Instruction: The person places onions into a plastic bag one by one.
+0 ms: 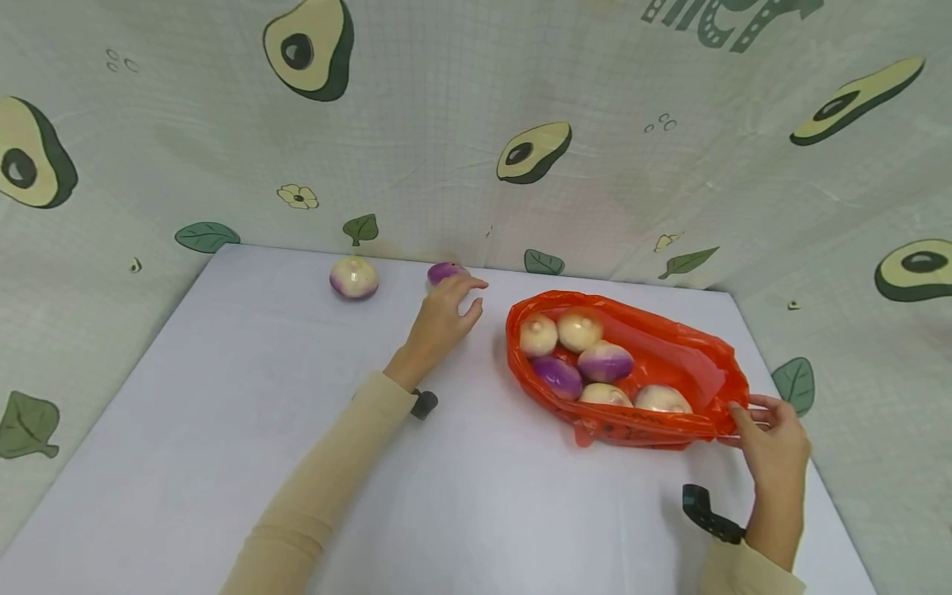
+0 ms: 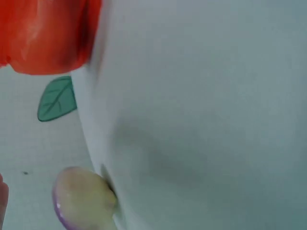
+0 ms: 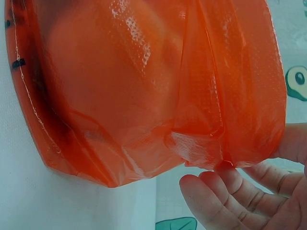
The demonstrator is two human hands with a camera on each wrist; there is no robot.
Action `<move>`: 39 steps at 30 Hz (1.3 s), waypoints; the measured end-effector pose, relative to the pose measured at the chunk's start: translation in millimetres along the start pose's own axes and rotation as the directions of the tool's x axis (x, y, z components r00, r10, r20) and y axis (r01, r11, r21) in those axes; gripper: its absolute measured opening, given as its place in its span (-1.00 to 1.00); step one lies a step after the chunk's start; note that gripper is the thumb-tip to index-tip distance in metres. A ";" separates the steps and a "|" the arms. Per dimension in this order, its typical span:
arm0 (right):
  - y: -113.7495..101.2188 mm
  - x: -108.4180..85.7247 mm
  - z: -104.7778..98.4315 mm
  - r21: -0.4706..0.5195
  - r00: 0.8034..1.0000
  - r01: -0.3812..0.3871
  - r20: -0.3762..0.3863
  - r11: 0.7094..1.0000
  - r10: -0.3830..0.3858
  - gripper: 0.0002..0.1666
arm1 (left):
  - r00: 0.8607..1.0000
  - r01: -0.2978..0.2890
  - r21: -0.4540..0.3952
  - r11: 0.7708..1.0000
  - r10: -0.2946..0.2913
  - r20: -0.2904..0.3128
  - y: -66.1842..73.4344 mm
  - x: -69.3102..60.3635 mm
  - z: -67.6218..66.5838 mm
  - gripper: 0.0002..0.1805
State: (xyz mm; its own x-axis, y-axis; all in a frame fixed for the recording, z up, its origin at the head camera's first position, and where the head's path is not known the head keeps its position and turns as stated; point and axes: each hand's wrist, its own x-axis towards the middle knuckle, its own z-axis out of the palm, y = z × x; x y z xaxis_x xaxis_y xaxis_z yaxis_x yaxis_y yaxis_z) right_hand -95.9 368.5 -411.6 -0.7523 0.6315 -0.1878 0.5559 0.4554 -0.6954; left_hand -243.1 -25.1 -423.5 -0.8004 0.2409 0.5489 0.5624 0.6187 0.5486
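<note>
Green lettering (image 1: pixel 732 23) is running across the patterned cloth (image 1: pixel 416 140), cut off at the head view's top edge and seemingly reading "mer". Dark print (image 1: pixel 619 430) is showing on the red bag (image 1: pixel 669 329), illegible.

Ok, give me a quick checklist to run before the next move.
1. Red plastic bag open on top: ok.
2. Right hand gripping its near-right end: ok.
3. Left hand empty: ok.
4. Left hand touching the rounded purple turnip behind it: cannot tell.
5. Round white-and-purple turnip bagged: not ok, it sits on the flat white table.
</note>
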 end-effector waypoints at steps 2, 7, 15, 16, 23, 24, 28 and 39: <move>-0.2 0.0 0.3 0.001 1.000 -0.004 -0.002 1.000 0.004 -0.22 | 1.000 0.009 0.013 1.000 -0.009 -0.001 -6.5 0.0 0.5 -0.73; -0.9 -0.7 0.8 0.008 1.000 -0.012 -0.003 1.000 0.012 -0.23 | 0.999 0.032 0.052 0.998 -0.032 -0.009 -23.5 3.6 0.2 -0.71; -0.6 -0.6 1.4 0.025 1.000 -0.004 0.004 1.000 0.004 -0.22 | 0.996 0.087 0.094 0.992 -0.089 0.016 -47.7 12.1 -1.3 -0.64; -0.5 -0.4 1.3 0.030 1.000 -0.002 0.006 1.000 0.002 -0.22 | 0.995 0.097 0.099 0.990 -0.100 0.024 -50.2 13.0 -1.1 -0.63; -0.5 -0.2 2.0 0.026 1.000 -0.006 0.002 1.000 0.006 -0.23 | 0.988 0.110 0.162 0.981 -0.125 0.087 -59.5 19.1 -1.1 -0.57; -0.7 -0.1 2.0 0.024 1.000 -0.008 0.002 1.000 0.008 -0.22 | 0.985 0.118 0.166 0.979 -0.136 0.101 -59.9 19.7 -1.5 -0.56; -0.9 -0.2 2.6 0.017 1.000 -0.015 0.006 1.000 0.014 -0.22 | 0.968 0.152 0.188 0.970 -0.184 0.168 -63.9 22.4 -0.4 -0.53; -0.3 0.8 3.1 0.016 1.000 -0.005 0.008 1.000 0.005 -0.23 | 0.944 0.220 0.176 0.960 -0.255 0.211 -70.0 30.0 3.5 -0.54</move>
State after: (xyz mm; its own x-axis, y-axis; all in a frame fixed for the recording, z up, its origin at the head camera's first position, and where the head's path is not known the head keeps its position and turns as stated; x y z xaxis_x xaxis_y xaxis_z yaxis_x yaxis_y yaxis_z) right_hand -97.8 366.9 -413.6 -0.7520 0.6291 -0.1967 0.5540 0.4416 -0.7057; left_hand -307.2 -58.5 -447.7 -0.9423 0.2273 0.2456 0.3275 0.7779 0.5363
